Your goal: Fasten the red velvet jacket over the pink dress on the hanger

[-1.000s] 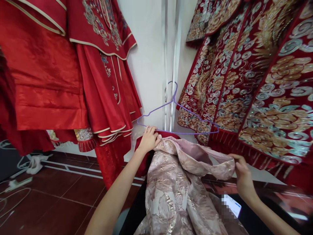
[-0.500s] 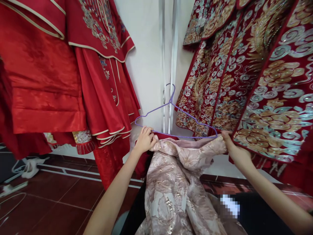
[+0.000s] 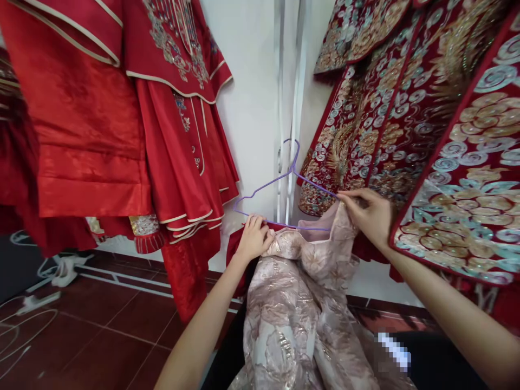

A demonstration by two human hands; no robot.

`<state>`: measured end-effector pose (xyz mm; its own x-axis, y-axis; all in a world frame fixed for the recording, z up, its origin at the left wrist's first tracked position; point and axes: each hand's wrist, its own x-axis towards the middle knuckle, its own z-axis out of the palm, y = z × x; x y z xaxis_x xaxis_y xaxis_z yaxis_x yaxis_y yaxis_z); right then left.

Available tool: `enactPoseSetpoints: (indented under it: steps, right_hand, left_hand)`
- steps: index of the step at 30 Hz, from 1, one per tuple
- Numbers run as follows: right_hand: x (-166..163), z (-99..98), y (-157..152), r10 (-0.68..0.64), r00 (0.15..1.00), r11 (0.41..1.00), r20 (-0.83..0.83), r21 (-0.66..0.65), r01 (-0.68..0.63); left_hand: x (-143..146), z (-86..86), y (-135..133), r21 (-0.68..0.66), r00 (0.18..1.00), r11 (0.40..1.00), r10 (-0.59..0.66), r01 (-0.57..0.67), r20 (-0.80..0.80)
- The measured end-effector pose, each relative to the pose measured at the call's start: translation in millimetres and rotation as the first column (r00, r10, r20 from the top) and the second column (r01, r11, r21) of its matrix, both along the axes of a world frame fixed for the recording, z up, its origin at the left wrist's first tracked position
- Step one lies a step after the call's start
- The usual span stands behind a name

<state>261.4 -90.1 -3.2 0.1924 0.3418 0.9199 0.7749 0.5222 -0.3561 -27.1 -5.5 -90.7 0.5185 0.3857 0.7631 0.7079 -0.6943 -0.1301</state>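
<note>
A pale pink brocade garment [image 3: 292, 314] with a gold floral pattern hangs in front of me. A purple wire hanger [image 3: 280, 181] stands just above its top edge. My left hand [image 3: 254, 238] is closed on the garment's left top corner together with the hanger's bottom wire. My right hand [image 3: 365, 214] pinches the garment's right top corner and holds it up against the hanger's right arm, covering that end of the wire.
Red satin robes [image 3: 122, 119] hang at the left. Dark red robes with gold and silver embroidery [image 3: 426, 124] hang at the right, close over my right arm. A white wall with vertical rails [image 3: 290, 81] is behind. White cables [image 3: 24, 314] lie on the brown tiled floor.
My right hand has lifted the garment's right corner from low at the right up and leftward onto the hanger's right arm. My left hand has kept its grip.
</note>
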Motion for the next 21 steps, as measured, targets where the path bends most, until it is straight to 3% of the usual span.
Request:
enactPoseSetpoints:
  steps: [5,9,12,17,21]
  right_hand:
    - [-4.6,-7.9,32.8,-0.126,0.992,0.973,-0.018,-0.197,0.12]
    - [-7.3,-18.0,46.9,-0.226,0.957,0.93,0.18,-0.253,0.267]
    - [-10.0,-15.3,44.9,-0.276,0.932,0.897,0.236,-0.284,0.338]
    - [-7.7,-8.5,34.3,-0.351,0.898,0.894,0.266,-0.189,0.406]
    - [-6.4,-10.8,34.3,-0.342,0.907,0.912,0.245,-0.146,0.384]
  left_hand:
    - [2.5,-0.7,-2.5,-0.017,1.0,1.0,0.013,-0.013,0.013]
    - [1.7,-0.5,-1.8,-0.035,0.999,0.999,0.013,-0.012,0.029]
    - [3.7,-1.5,-4.3,-0.046,1.0,0.999,0.003,-0.002,0.03]
    - [-1.1,8.6,-11.4,-0.045,0.998,0.998,-0.048,0.047,-0.027]
    - [-38.0,31.3,-3.1,-0.088,0.995,0.992,-0.094,0.092,-0.018]
